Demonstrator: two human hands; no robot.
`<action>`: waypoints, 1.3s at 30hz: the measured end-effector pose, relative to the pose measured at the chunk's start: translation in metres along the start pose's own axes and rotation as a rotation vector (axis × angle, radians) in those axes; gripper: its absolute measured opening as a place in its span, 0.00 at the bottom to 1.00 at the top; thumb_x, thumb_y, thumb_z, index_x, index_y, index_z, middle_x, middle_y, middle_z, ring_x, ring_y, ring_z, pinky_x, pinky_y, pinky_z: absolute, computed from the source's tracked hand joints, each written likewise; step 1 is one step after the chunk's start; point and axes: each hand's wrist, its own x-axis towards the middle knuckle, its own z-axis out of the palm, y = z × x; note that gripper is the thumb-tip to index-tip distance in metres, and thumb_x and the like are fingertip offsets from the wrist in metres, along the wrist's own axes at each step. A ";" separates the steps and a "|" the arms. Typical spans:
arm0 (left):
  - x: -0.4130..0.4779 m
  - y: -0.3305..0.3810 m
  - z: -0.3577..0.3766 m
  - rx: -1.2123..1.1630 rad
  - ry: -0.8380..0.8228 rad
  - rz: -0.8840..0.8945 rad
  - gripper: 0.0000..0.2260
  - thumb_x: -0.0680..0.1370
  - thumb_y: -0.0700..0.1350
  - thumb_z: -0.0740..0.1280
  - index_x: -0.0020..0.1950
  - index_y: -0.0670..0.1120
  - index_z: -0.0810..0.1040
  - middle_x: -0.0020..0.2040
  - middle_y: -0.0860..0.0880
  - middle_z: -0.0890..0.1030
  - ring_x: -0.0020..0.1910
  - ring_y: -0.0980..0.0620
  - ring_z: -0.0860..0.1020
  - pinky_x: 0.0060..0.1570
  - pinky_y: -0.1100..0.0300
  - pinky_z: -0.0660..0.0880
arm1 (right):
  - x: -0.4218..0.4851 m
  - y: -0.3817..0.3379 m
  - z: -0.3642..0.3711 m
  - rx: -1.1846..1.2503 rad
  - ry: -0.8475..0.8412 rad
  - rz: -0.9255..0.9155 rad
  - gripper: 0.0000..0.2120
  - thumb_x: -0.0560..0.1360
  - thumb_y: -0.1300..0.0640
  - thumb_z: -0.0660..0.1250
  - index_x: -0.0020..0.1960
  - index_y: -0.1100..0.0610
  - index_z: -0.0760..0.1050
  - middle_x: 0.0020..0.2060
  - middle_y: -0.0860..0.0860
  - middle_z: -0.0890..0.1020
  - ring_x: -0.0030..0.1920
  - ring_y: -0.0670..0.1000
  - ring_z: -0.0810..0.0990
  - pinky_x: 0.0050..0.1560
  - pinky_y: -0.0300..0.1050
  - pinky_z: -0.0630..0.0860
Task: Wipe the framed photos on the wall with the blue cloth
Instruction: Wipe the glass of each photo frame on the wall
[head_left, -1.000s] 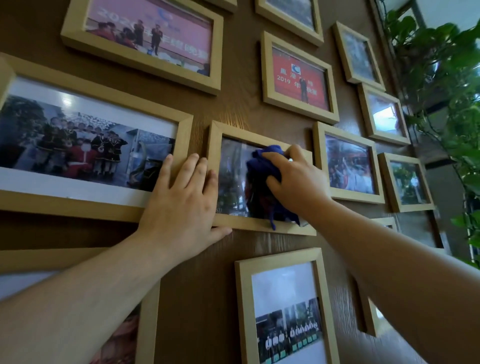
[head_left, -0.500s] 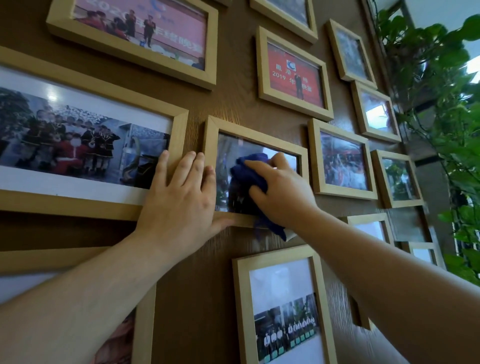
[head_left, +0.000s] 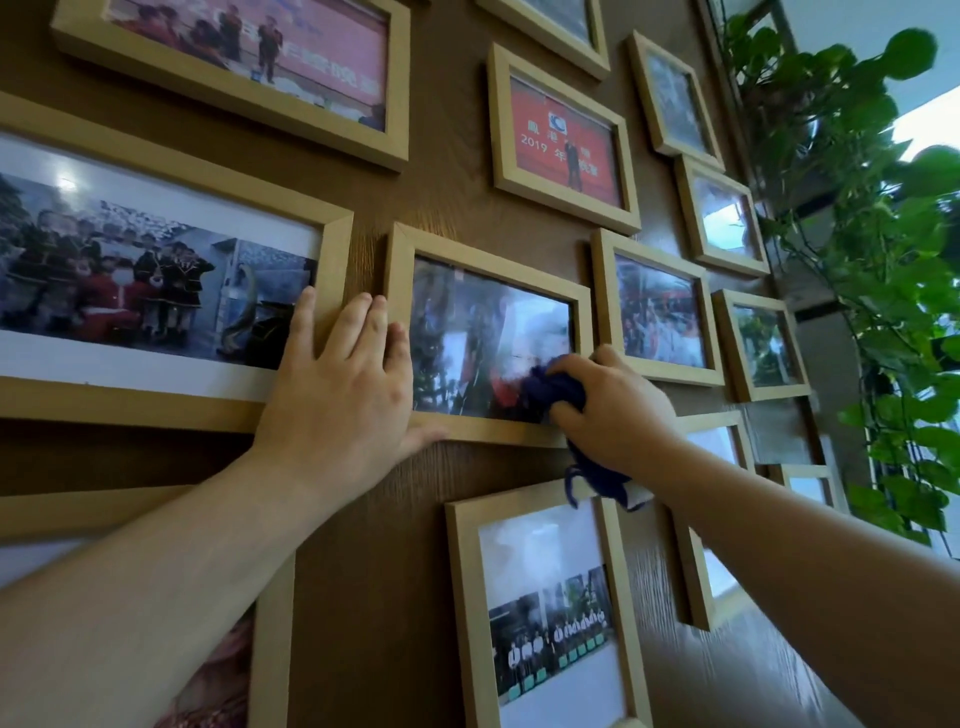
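A middle framed photo (head_left: 478, 249) in a light wood frame hangs on the brown wood wall. My right hand (head_left: 615, 410) is closed around the bunched dark blue cloth (head_left: 558, 389), pressing it against the glass at the frame's lower right corner; a tail of cloth hangs below the hand. My left hand (head_left: 345, 389) lies flat with fingers spread on the wall against the frame's left side, thumb under its bottom edge, fingertips overlapping the large framed photo (head_left: 156, 270) to the left.
Several more wood-framed photos cover the wall: a red-poster one (head_left: 563, 140) above, one (head_left: 657, 312) right of the cloth, one (head_left: 545, 597) below. A leafy green plant (head_left: 862, 249) hangs at the right by a bright window.
My right hand and the cloth have slid from the left-middle of the glass down to its lower right corner, uncovering most of the photo. My left hand has stayed on the frame's left side.
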 end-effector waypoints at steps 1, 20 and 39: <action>0.000 0.000 0.000 -0.002 -0.003 -0.002 0.45 0.71 0.72 0.45 0.72 0.38 0.65 0.73 0.35 0.66 0.75 0.39 0.60 0.71 0.33 0.53 | 0.000 -0.009 -0.001 0.060 -0.023 -0.023 0.18 0.74 0.46 0.62 0.64 0.44 0.67 0.51 0.46 0.67 0.39 0.44 0.70 0.34 0.37 0.65; 0.003 0.004 -0.006 -0.019 -0.003 -0.009 0.47 0.69 0.73 0.42 0.73 0.39 0.63 0.74 0.36 0.65 0.75 0.40 0.59 0.71 0.34 0.53 | 0.011 -0.049 -0.015 0.228 -0.234 -0.283 0.12 0.74 0.44 0.63 0.57 0.43 0.74 0.45 0.45 0.72 0.40 0.42 0.72 0.38 0.38 0.66; -0.012 0.014 0.003 -0.092 0.028 0.019 0.40 0.74 0.69 0.50 0.74 0.40 0.61 0.76 0.35 0.60 0.76 0.39 0.55 0.71 0.33 0.52 | -0.023 0.031 -0.037 -0.342 -0.065 -0.285 0.19 0.76 0.46 0.59 0.65 0.46 0.64 0.54 0.50 0.69 0.41 0.46 0.67 0.36 0.40 0.64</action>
